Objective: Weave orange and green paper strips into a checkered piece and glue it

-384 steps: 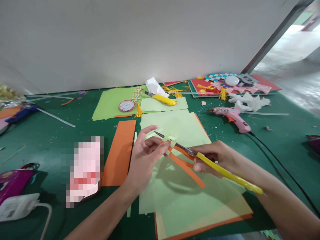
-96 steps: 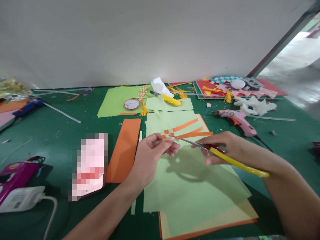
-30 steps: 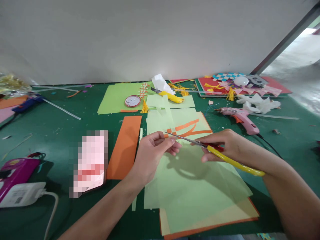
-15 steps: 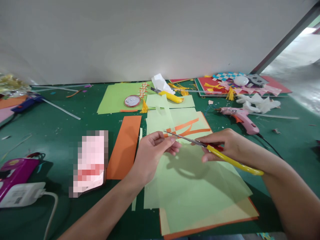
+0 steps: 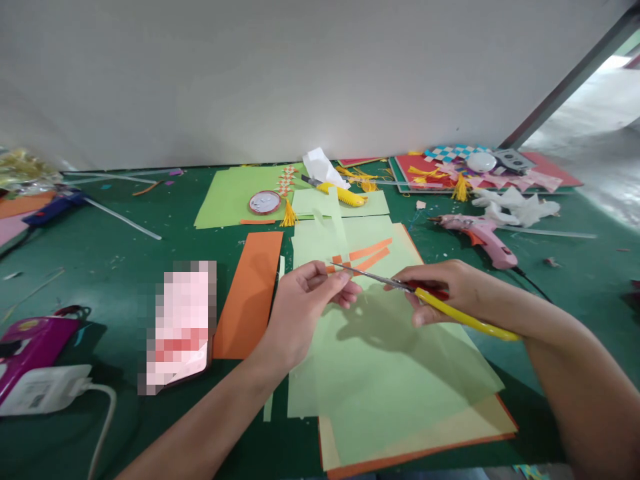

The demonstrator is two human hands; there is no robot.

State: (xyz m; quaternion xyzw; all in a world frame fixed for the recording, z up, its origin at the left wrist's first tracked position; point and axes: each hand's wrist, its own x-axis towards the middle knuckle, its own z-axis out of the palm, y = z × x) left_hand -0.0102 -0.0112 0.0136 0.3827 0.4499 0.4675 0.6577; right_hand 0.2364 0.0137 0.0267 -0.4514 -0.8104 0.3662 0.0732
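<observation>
My left hand (image 5: 317,300) pinches a small weave of orange paper strips (image 5: 370,251) and pale green paper strips (image 5: 330,217). The free orange ends point right, while the green ends stretch away toward the back. In my right hand (image 5: 440,293) is a pair of scissors (image 5: 387,279) with a yellow and a red handle. Their blades point left, and the tips reach the weave just above my left thumb. Whether the blades touch the paper I cannot tell. Beneath both hands lie pale green paper sheets (image 5: 400,400) on top of orange-edged ones.
An orange paper piece (image 5: 250,293) and a phone (image 5: 183,327) lie to the left. Farther back are a yellow box cutter (image 5: 343,193), a round tin (image 5: 265,202) and a yellow tassel (image 5: 289,215). A pink glue gun (image 5: 480,237) lies at right, a purple device (image 5: 37,347) at left.
The long lower orange strip end that stretched right no longer shows; two shorter ends remain visible. The scissors and my right hand have shifted slightly. My left hand stays in place.
</observation>
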